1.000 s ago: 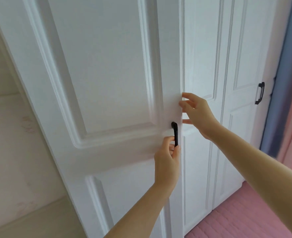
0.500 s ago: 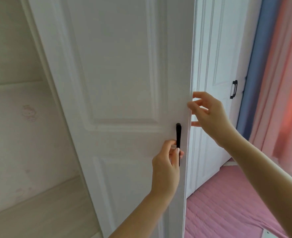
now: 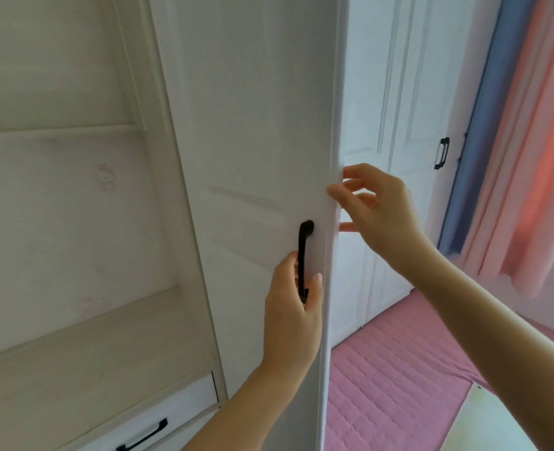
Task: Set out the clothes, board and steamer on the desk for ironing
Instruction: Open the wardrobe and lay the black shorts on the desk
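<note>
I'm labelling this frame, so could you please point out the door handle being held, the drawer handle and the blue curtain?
door handle (image 3: 304, 242): head view, upper part of the black bar.
drawer handle (image 3: 143, 436): head view, middle of the bar.
blue curtain (image 3: 493, 125): head view, middle of the strip.

A home bedroom: white panelled wardrobe door (image 3: 256, 157), pink quilted bedding (image 3: 393, 369), pink and blue curtains (image 3: 513, 141).
</note>
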A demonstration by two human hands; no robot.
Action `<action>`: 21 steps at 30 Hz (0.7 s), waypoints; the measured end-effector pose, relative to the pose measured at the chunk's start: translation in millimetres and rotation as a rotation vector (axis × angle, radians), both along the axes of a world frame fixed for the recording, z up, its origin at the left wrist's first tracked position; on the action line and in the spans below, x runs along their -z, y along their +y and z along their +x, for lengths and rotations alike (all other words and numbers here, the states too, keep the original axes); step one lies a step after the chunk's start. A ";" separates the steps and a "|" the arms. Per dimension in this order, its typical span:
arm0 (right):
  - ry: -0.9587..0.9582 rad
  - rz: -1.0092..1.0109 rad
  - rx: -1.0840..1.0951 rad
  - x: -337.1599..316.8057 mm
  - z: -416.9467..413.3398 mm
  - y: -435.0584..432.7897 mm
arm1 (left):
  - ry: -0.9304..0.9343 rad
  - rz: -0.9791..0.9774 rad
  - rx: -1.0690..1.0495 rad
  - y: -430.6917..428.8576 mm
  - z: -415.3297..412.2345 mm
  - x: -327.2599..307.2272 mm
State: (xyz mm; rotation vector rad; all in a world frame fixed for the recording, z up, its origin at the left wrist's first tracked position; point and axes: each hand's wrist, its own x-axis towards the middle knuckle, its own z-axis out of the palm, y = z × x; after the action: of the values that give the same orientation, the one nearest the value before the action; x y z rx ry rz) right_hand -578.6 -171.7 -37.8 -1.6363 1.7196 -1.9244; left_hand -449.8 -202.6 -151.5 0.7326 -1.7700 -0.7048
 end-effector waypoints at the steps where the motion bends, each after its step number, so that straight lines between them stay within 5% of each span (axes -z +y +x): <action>1: 0.009 0.007 -0.021 0.2 8.7 4.4 | -0.003 -0.009 -0.020 5.5 7.8 -0.1; 7: 0.054 0.103 -0.187 -6.6 47.2 18.2 | -0.043 -0.095 -0.121 13.5 48.7 0.7; 21: 0.309 0.262 -0.541 -0.8 88.3 -5.5 | 0.126 0.054 -0.062 11.3 100.4 10.7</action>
State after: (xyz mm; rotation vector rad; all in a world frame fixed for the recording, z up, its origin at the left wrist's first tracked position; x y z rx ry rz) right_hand -490.3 -177.2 -37.0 -2.0891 1.3362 -1.2043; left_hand -349.4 -191.3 -162.3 0.7597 -1.6127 -0.7439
